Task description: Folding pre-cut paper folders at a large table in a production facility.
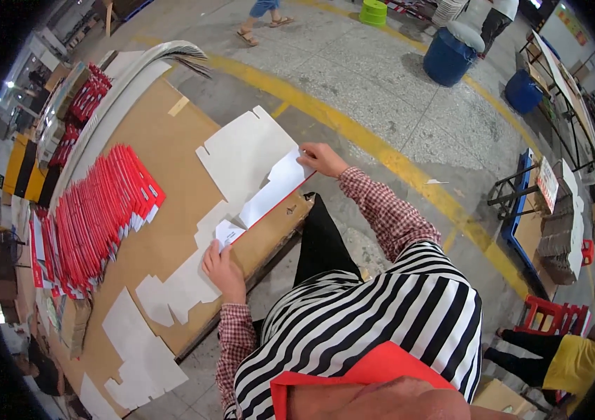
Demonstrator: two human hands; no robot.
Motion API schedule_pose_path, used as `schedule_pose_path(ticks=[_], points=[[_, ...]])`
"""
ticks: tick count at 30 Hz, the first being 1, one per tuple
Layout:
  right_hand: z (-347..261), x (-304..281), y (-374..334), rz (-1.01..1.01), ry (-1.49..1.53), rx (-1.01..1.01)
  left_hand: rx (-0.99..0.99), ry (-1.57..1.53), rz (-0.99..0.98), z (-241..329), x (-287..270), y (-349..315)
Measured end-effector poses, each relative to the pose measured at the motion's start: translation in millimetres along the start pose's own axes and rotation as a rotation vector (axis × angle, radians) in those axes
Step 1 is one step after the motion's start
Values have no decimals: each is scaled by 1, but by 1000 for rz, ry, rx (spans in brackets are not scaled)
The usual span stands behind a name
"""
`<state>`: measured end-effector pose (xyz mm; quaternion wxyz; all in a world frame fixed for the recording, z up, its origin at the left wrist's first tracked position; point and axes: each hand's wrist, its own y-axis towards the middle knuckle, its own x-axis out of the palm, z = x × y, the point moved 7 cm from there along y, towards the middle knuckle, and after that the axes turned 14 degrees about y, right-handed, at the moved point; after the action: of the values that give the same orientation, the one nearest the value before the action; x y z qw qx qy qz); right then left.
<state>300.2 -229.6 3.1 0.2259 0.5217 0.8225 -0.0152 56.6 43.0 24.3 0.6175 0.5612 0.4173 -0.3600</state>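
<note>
A long narrow carton piece (273, 192), white on the face toward me with a red lower edge, lies along the table's near edge. My right hand (322, 159) pinches its far right end. At the other end, my left hand (224, 271) is closed on a small folded flap, thumb and fingers at its corner. Beneath and behind it lies a large white die-cut cardboard sheet (248, 150) with notched edges. Another white cut-out sheet (184, 285) extends under my left hand. Part of both hands' grip is hidden by the fingers.
A long row of red folded cartons (98, 220) leans on the brown cardboard-topped table (161, 140) at left. More white blanks (140, 350) lie at the near left. Beyond the table are a blue bin (448, 61), a green stool (373, 12) and a walking person's legs (259, 24).
</note>
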Motion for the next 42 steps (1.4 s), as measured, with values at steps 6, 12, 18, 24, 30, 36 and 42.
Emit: schedule_pose_path(ticks=[6,12,18,24,30,36,42], points=[[23,-4,-9,3,129,109,120,99,42,19,-8,5],[15,10,-1,-43,42,91,71,-38,-264,9,17,3],[27,-6,1,-10,75,69,201,-176,-296,56,2,19],[8,-4,6,10,-221,45,163,-366,-296,62,15,21],[-12,4,-9,105,-185,114,199,67,-363,66,21,13],[75,15,-88,620,1268,502,188,-40,-310,65,21,11],[-58,66,-43,414,1128,275,296,-249,-260,94,15,17]])
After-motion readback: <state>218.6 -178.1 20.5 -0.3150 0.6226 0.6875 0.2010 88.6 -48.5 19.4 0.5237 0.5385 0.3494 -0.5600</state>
